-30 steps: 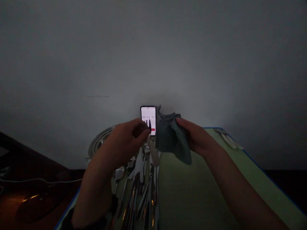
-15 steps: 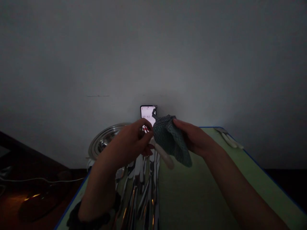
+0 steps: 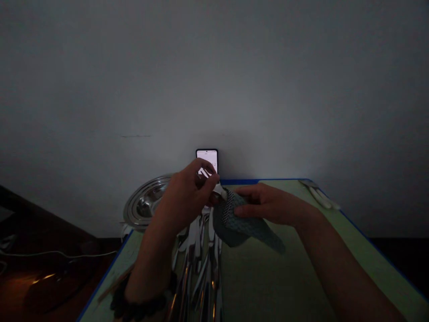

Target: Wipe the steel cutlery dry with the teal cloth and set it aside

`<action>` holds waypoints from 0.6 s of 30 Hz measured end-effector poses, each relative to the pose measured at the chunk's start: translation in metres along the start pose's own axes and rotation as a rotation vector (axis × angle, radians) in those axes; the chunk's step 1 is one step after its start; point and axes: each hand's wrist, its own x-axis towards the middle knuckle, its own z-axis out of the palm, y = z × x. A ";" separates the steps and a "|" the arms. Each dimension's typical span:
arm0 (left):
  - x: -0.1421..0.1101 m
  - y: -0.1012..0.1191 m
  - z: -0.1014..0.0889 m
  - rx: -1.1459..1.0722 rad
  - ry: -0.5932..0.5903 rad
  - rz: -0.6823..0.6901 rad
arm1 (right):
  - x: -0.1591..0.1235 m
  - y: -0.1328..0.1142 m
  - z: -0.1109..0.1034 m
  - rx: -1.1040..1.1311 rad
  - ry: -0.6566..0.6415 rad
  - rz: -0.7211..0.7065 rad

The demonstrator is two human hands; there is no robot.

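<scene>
My left hand (image 3: pixel 192 185) pinches the metal end of a white-handled piece of cutlery (image 3: pixel 219 191); its exact kind is hidden by the fingers. A grey-green cloth (image 3: pixel 246 223) with a checked band covers the handle. My right hand (image 3: pixel 263 205) is closed on the cloth, thumb in front, around where the handle lies. Below my left hand, many metal knives and other cutlery (image 3: pixel 201 273) lie lengthwise on the green table (image 3: pixel 268 277).
Nested steel bowls (image 3: pixel 134 205) stand at the back left. A lit phone (image 3: pixel 208 156) leans on the wall behind my hands. White-handled utensils (image 3: pixel 320 197) lie at the back right corner. A white cable (image 3: pixel 67 254) runs off to the left.
The cloth has moved down and now covers the white handle, which showed bare before. My right hand has lowered and closed round it. The left hand keeps its pinch.
</scene>
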 end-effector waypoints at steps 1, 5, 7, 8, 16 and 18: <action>-0.001 -0.001 -0.002 0.013 -0.040 -0.010 | -0.003 -0.001 -0.002 -0.078 0.018 0.014; -0.005 -0.007 -0.010 0.072 -0.352 -0.068 | -0.016 -0.011 -0.008 -0.414 0.108 0.064; -0.008 -0.007 -0.013 0.066 -0.500 -0.070 | -0.021 -0.015 -0.007 -0.507 0.102 0.090; -0.010 -0.007 -0.013 0.069 -0.541 -0.058 | -0.022 -0.017 -0.007 -0.541 0.094 0.098; -0.012 0.014 0.013 0.194 -0.587 0.161 | -0.021 -0.021 -0.002 -0.681 0.020 0.036; -0.011 0.015 0.021 0.256 -0.553 0.206 | -0.021 -0.021 -0.002 -0.719 0.042 0.038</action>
